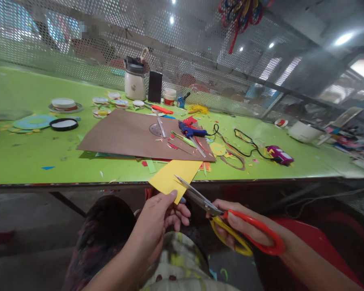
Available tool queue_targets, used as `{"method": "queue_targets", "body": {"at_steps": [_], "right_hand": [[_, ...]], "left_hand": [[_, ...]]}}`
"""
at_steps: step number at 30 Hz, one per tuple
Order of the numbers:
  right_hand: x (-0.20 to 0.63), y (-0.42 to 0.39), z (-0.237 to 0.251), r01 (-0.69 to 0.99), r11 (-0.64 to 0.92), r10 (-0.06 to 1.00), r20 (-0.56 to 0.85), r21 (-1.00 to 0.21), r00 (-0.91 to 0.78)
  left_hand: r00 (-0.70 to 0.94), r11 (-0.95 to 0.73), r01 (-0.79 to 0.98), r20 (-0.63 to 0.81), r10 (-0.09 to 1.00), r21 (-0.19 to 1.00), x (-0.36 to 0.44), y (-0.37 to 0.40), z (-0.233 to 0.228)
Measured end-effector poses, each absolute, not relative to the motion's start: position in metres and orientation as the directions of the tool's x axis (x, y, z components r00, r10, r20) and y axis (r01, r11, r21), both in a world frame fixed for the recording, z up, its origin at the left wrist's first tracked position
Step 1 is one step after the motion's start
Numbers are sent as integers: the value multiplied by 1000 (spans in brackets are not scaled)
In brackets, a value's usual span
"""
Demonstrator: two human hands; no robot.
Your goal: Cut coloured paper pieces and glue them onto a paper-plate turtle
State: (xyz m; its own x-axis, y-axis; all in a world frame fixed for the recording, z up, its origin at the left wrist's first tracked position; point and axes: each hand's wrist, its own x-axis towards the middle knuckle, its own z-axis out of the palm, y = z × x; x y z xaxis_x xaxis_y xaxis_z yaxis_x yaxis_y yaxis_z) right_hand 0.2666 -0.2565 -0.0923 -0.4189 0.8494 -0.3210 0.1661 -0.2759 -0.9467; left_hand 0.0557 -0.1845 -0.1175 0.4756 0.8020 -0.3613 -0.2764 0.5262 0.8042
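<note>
My left hand [159, 220] pinches the near corner of a yellow paper sheet [174, 176], held up over my lap in front of the table edge. My right hand [235, 226] grips scissors [227, 220] with a red and a yellow handle loop. Their metal blades are parted and bite into the sheet's right side from the lower right.
The green table [24, 157] carries a brown cardboard sheet [124, 137], a blue glue gun [189, 131] with a black cord, tape rolls [63, 104], a white jar [135, 85], a dark phone [155, 87] and paper scraps. A perforated metal screen stands behind. A red chair [315, 238] is at my right.
</note>
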Motion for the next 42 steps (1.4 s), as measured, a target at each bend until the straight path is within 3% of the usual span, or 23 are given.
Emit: {"method": "queue_targets", "body": {"at_steps": [27, 42], "right_hand": [[267, -257, -98, 165, -293, 848, -336, -942, -410], [265, -258, -99, 203, -226, 877, -290, -953, -384]], "left_hand": [[407, 486, -241, -367, 836, 840, 51, -177, -117], [404, 475, -248, -355, 843, 844, 51, -178, -119]]}}
